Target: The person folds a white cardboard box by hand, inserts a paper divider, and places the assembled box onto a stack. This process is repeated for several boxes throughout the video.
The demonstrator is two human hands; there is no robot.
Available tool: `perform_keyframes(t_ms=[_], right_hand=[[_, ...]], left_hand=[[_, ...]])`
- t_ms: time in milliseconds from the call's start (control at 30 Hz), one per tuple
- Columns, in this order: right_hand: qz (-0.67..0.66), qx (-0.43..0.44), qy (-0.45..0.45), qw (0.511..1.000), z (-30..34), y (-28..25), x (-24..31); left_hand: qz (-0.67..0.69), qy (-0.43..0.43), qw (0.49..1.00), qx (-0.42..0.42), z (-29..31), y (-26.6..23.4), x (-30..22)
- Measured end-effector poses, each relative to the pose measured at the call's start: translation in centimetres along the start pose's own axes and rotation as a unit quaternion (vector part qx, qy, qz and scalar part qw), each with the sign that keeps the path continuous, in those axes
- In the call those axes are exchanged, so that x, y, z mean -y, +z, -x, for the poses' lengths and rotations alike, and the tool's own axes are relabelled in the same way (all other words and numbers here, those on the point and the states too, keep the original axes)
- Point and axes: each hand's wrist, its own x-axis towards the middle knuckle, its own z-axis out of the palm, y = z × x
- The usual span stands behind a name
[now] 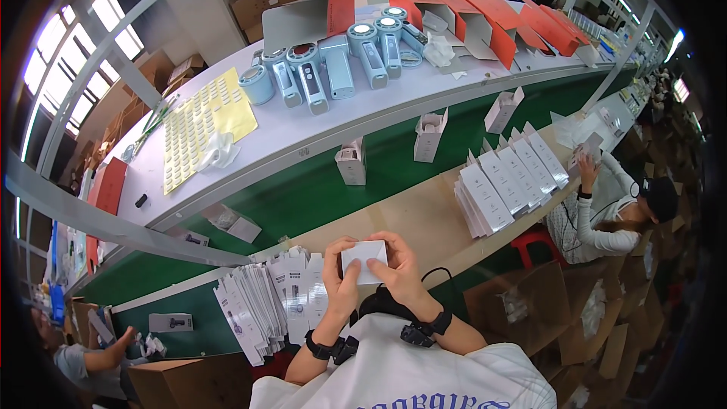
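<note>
Both my hands hold a small white carton (364,259) close to my chest. My left hand (339,282) grips its left side with the thumb on top. My right hand (399,265) grips its right side, fingers curled over the upper edge. Just left of the carton lies a fanned stack of flat white box blanks (261,303) on the wooden bench (409,220). A row of upright white folded cartons (507,178) stands to the right on the bench.
A green conveyor belt (303,189) carries assembled white boxes (429,135). The white shelf above holds blue handheld devices (333,68), yellow sticker sheets (201,125) and orange cartons (485,19). One person (613,220) works at the right, another person (91,360) at lower left. Brown cardboard boxes (530,303) sit below.
</note>
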Motion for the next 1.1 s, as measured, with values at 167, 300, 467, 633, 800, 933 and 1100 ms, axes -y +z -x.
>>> perform_keyframes(t_ms=[167, 300, 467, 633, 800, 933, 1100], right_hand=[[0.026, -0.036, 0.004, 0.999, 0.3, -0.2, -0.8], [0.010, -0.013, 0.024, 1.000, 0.1, -0.2, -0.1], [0.014, -0.086, 0.207, 0.975, -0.4, -2.4, 1.1], [0.007, -0.015, 0.365, 0.931, -0.9, -4.9, 1.6], [0.612, -0.065, -0.093, 0.783, -1.5, -16.3, -1.8], [0.819, -0.097, -0.058, 0.562, 1.3, -25.3, -5.5], [0.860, -0.114, -0.012, 0.497, 3.3, -29.9, -9.0]], left_hand=[[-0.049, 0.021, 0.999, 0.006, 0.3, -0.1, 0.6], [-0.036, -0.012, 0.999, 0.004, 0.4, -0.5, 0.6], [-0.083, 0.107, 0.990, 0.028, 0.5, -0.9, 1.6], [-0.216, 0.237, 0.943, 0.094, 1.6, -1.6, 2.8], [-0.584, -0.106, 0.803, -0.059, 3.1, -12.2, 14.5], [-0.630, -0.339, 0.698, 0.004, 6.2, -15.1, 16.3], [-0.622, -0.353, 0.698, 0.025, 7.3, -15.1, 16.8]])
